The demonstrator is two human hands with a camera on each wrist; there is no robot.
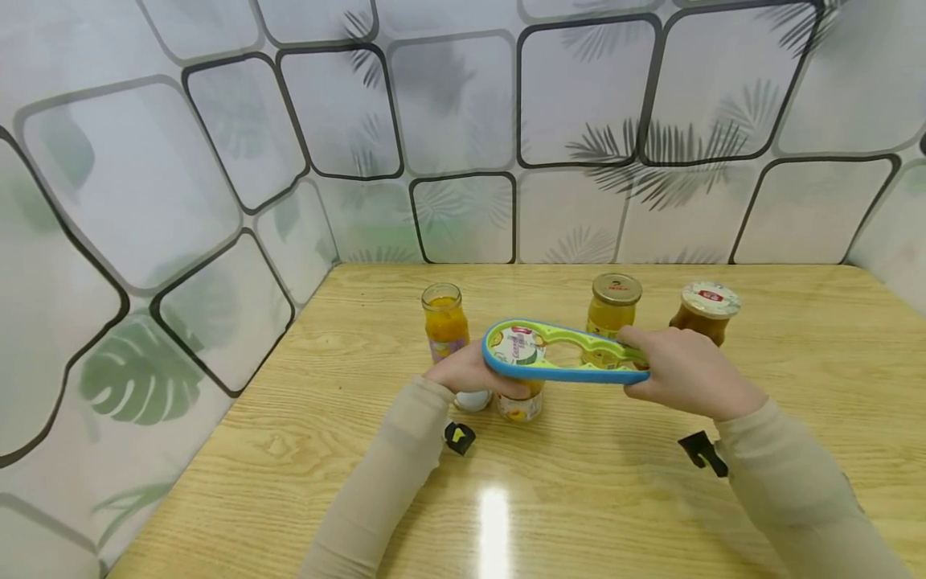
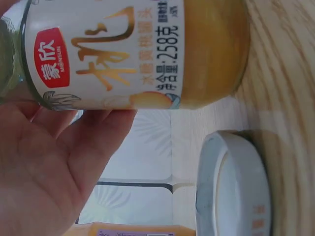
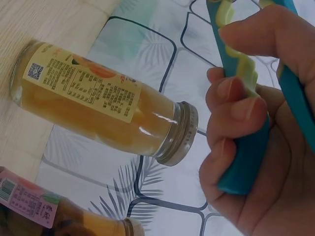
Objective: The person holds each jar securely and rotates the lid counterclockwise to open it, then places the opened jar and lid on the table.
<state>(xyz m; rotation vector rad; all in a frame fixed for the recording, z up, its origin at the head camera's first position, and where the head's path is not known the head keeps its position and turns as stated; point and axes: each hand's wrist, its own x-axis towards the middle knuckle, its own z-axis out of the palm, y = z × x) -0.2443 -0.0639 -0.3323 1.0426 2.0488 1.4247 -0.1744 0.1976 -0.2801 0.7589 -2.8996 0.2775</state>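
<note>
A peach jar stands upright on the table, and my left hand grips it near its top. Its printed white label fills much of the left wrist view. Over the jar's patterned lid lies the wide end of a blue and green jar opener. My right hand holds the opener's handle, fingers curled round it, as the right wrist view also shows. Beside the jar a loose white lid lies on the table, its hollow side up.
Behind my left hand stands a lidless jar of orange fruit. A gold-lidded yellow jar and a darker jar with a white lid stand further back on the right. Patterned walls border the wooden table.
</note>
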